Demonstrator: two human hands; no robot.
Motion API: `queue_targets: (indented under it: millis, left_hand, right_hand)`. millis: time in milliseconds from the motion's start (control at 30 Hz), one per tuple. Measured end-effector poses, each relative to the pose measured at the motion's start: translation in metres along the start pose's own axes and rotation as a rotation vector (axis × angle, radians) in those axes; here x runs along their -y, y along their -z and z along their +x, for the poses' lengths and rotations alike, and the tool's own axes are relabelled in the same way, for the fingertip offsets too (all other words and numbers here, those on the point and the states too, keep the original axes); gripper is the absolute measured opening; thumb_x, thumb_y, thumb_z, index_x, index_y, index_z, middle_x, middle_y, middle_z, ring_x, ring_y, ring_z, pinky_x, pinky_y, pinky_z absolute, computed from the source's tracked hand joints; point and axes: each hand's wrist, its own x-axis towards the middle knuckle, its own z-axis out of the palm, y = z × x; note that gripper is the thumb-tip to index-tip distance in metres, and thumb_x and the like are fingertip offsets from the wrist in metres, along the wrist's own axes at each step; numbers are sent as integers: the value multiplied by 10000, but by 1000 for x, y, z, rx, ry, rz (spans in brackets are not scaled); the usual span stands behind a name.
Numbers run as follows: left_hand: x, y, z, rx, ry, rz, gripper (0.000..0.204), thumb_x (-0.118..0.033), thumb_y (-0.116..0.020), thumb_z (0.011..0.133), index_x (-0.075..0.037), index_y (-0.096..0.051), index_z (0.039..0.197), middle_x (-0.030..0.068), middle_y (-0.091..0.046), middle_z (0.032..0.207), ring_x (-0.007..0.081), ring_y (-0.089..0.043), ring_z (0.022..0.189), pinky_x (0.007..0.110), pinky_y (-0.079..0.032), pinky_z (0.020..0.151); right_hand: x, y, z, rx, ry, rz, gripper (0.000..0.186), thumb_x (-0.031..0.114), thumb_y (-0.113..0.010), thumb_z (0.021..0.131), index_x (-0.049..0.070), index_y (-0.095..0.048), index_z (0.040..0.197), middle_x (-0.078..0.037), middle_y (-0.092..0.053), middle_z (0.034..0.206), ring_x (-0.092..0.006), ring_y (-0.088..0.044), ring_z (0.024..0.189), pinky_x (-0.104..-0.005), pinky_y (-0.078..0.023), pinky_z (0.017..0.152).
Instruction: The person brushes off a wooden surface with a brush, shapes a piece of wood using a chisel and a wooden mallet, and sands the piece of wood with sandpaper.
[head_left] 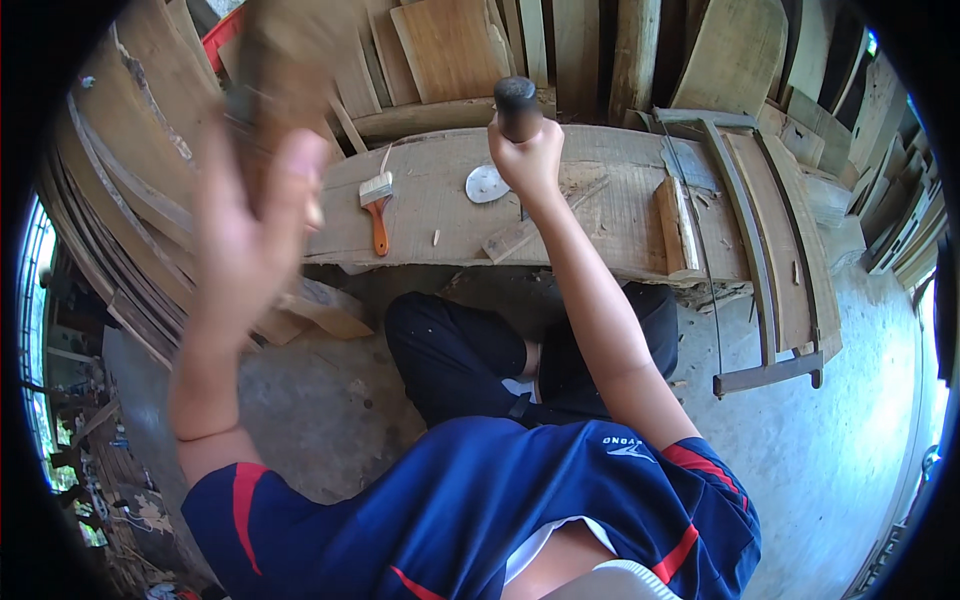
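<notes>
My left hand (250, 225), blurred by motion, is raised at the left and closed round a thick brown wooden block (295, 80), also smeared; it may be a mallet. My right hand (528, 160) is wrapped round the upright handle of a chisel-like tool (516, 95) with a dark, rounded top. Its thin dark lower end shows just below the fist, over the plank bench (430, 160). Beside that hand lies a round whitish disc (486, 184). A narrow wood strip (520, 238) rests at an angle under the right wrist.
A paintbrush with an orange handle (379, 225) lies on the bench's left part. Toward the right are a short wood block (677, 228) and a wooden frame saw (768, 290) overhanging the front edge. Boards (450, 50) lean all round the back and left.
</notes>
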Motion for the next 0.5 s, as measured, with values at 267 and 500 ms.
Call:
queue_targets:
  millis: [267,500]
  left_hand:
    - [-22,4,2,173,15,336,367,-266,-612,888,-1,-473,1101,59,-576,787,115,-518,673,272,-439,594]
    - [13,-17,-10,190,-21,374,311,-240,-594,895,-4,-457,1044,107,-587,759,163,-577,630,299,-454,566]
  right_hand:
    - [-2,4,1,27,-49,-6,229,118,-644,659,-41,-518,552,-192,-522,499,-301,-584,471,-343,-448,504]
    - [1,-3,2,21,-18,-19,230,117,-644,658,-41,-516,550,-192,-522,499,-290,-592,474,-339,-450,506]
